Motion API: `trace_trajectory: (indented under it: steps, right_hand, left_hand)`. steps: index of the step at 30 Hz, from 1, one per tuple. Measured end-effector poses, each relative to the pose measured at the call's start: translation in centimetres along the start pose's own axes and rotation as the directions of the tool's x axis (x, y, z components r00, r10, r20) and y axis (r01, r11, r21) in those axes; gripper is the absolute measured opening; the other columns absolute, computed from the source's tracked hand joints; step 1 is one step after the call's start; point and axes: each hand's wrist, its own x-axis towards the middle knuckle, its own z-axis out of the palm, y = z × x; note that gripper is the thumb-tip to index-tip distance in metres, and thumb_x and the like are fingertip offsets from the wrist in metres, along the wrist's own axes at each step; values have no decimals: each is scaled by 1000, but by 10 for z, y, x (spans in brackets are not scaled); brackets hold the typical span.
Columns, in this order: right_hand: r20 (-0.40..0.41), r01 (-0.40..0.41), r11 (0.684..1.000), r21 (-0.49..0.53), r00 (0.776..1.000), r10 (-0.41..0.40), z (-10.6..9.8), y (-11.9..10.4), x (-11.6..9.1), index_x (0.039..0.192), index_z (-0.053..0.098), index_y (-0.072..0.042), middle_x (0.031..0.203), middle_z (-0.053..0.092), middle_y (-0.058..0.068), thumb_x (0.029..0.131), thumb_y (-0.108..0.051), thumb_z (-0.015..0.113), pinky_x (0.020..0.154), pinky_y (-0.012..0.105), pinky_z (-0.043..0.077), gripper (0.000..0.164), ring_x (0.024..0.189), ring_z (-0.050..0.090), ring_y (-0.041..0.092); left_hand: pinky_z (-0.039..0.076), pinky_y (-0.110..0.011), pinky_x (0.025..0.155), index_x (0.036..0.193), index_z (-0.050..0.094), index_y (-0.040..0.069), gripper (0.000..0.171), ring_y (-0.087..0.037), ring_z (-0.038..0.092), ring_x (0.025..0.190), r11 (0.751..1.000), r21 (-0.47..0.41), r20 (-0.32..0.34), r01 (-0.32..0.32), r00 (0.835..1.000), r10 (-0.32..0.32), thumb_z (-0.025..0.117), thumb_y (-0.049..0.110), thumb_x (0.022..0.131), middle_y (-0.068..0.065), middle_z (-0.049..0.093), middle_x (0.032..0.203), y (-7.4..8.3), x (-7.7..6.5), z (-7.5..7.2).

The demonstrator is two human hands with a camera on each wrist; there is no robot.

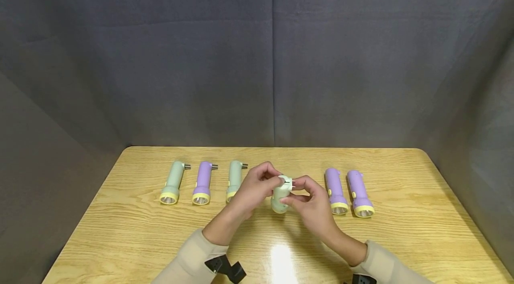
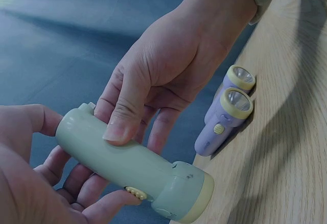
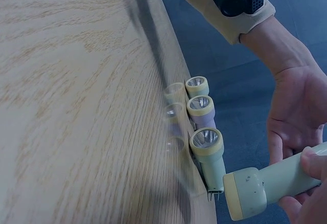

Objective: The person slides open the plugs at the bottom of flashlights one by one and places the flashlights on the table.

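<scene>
Between both hands, over the middle of the table, is a pale green flashlight (image 1: 279,203) with a yellow lens ring. Its tail end faces up, with folding plug prongs (image 1: 293,183) sticking out to the right. My left hand (image 1: 257,188) grips it from the left, thumb at the tail beside the prongs. From the right, my right hand (image 1: 315,208) pinches the body, its index finger near the prongs. In the left wrist view, the held flashlight (image 2: 117,147) shows a yellow switch (image 2: 136,193) on its side, close to a fingertip.
On the wooden table (image 1: 132,239), left of the hands, lie a green flashlight (image 1: 174,179), a purple one (image 1: 203,179) and another green one (image 1: 234,174), prongs out. Two purple flashlights, one nearer (image 1: 335,188) and one farther right (image 1: 358,190), lie at right. Grey curtains (image 1: 201,74) surround the table.
</scene>
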Motion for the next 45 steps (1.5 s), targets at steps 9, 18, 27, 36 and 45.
trace_trajectory:
  steps: [9, 18, 27, 36, 45]
  right_hand:
    - [-9, -8, 1000, 1, 1000, 8, 0, -2, 1, 102, 63, 11, 105, 66, 10, 77, 14, 81, 78, 36, 61, 31, 86, 75, 23]
    - [0, -17, 1000, -13, 1000, 17, -1, -2, 1, 101, 64, 10, 106, 66, 11, 77, 12, 81, 76, 36, 62, 29, 86, 75, 23]
    - [1, -12, 1000, 7, 1000, 12, -1, -2, 2, 103, 66, 9, 108, 67, 13, 77, 14, 81, 77, 37, 62, 31, 89, 75, 22]
    - [-7, -33, 999, -30, 999, 32, -4, -2, 3, 105, 66, 8, 107, 68, 12, 78, 10, 82, 76, 35, 62, 31, 89, 74, 22]
    - [-18, -62, 997, -45, 998, 62, -7, -2, 6, 106, 66, 9, 104, 70, 5, 79, 9, 81, 77, 34, 62, 31, 92, 72, 16]
  left_hand:
    - [51, -26, 69, 92, 61, 2, 6, -15, 57, 81, 1000, -10, 3, 8, 1000, -8, 64, 7, 92, -3, 60, 87, 0, 1, 0]
    - [47, -28, 68, 88, 60, 5, 9, -15, 54, 77, 1000, 10, 6, 16, 1000, -16, 66, 10, 92, -2, 58, 84, 0, 0, 0]
    - [43, -28, 67, 87, 59, 6, 10, -15, 51, 76, 1000, 17, 11, 21, 1000, -21, 67, 10, 92, -1, 58, 84, -1, 2, 0]
    - [42, -27, 66, 91, 59, 5, 14, -15, 49, 73, 999, 25, 2, 33, 999, -34, 70, 14, 94, 0, 56, 83, -4, 3, 1]
    - [50, -30, 70, 97, 61, 5, 17, -15, 54, 79, 998, 63, 16, 22, 1000, -23, 67, 20, 99, -2, 60, 90, -3, 5, 0]
